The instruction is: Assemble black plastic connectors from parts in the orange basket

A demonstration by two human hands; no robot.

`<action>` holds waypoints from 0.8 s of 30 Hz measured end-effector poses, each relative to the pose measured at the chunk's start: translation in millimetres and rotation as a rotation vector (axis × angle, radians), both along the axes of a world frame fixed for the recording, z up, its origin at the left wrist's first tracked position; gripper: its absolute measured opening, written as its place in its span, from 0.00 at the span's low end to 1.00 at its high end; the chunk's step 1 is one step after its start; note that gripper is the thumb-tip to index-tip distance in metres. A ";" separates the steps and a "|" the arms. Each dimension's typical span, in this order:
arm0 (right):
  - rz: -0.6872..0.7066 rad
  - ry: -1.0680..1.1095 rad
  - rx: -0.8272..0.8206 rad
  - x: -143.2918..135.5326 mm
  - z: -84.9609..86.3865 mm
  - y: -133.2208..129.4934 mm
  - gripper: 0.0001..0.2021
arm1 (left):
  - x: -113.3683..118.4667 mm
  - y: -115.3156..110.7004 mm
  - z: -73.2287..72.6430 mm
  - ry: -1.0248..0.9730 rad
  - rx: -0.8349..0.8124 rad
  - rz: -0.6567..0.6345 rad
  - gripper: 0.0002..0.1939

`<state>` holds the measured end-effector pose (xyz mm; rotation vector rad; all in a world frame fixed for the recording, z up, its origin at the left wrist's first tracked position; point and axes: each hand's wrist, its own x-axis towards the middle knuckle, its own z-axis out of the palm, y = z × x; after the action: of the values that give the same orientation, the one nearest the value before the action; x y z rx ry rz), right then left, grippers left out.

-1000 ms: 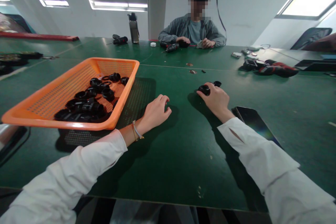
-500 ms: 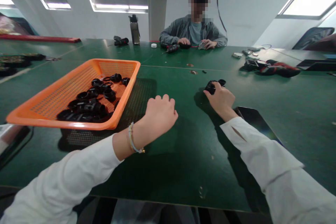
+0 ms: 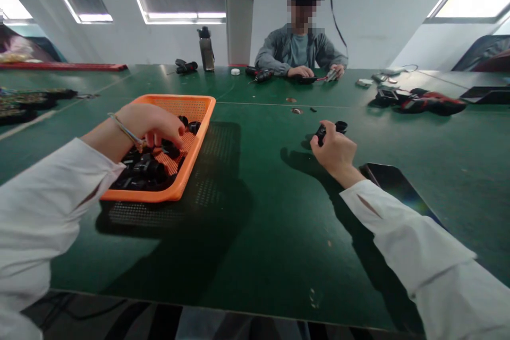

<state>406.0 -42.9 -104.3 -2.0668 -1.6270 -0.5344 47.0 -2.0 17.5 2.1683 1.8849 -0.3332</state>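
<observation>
An orange mesh basket [image 3: 195, 156] stands on the green table at the left, with several black plastic parts [image 3: 149, 167] inside. My left hand [image 3: 153, 122] reaches over its rim, fingers bent down among the parts; whether the fingertips grip one is hidden. Right of the middle, my right hand [image 3: 333, 147] is at a black part [image 3: 320, 134] on the table, with thumb and index finger around its near side. A second black part [image 3: 341, 127] lies just beyond the fingers.
A dark phone [image 3: 392, 183] lies beside my right wrist. Across the table [image 3: 255, 196] a person [image 3: 300, 48] handles small items. Near them are a power tool [image 3: 261, 75] and a bottle [image 3: 206, 50]. A red and black bundle [image 3: 422, 101] lies at the right.
My left hand has moved left from the open table into the basket. My right hand stays nearly in place, its index finger a little more raised. The view has shifted slightly.
</observation>
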 end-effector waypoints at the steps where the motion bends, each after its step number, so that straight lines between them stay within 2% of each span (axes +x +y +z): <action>1: 0.015 -0.006 0.003 -0.1 -0.8 0.3 0.21 | -0.9 4.8 -2.8 0.031 -0.135 0.032 0.20; 2: 0.025 -0.009 0.007 0.1 -1.7 0.6 0.21 | -2.4 8.9 -6.0 0.050 -0.166 0.028 0.21; 6: 0.045 -0.013 0.006 1.6 -4.4 1.9 0.21 | -14.8 21.6 -21.7 0.098 -0.345 -0.126 0.16; 9: 0.062 -0.016 -0.001 2.0 -5.3 2.3 0.20 | -24.3 31.2 -28.4 0.045 -0.206 -0.225 0.15; 11: 0.068 -0.014 -0.006 1.7 -5.4 2.2 0.20 | -27.0 37.1 -27.3 0.019 0.000 -0.233 0.16; 14: 0.077 -0.007 -0.009 0.9 -5.3 1.9 0.20 | -25.6 41.7 -18.8 0.032 0.294 -0.120 0.18; 16: 0.091 -0.001 -0.004 0.4 -5.3 1.8 0.20 | -23.6 40.5 -11.9 0.082 0.402 -0.026 0.19; 20: 0.111 0.009 -0.010 -1.1 -5.1 1.0 0.20 | -30.0 34.0 -5.7 0.213 0.345 0.217 0.28; 23: 0.120 0.018 -0.034 -2.4 -4.7 -0.1 0.20 | -51.5 37.6 -11.5 0.239 0.276 0.391 0.38; 24: 0.125 0.022 -0.040 -2.6 -4.7 -0.5 0.20 | -61.0 41.4 -15.2 0.209 0.277 0.407 0.38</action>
<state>403.4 -43.4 -109.0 -1.9756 -1.7539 -0.4381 -14.0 39.4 2.3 1.8923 2.5608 -0.2351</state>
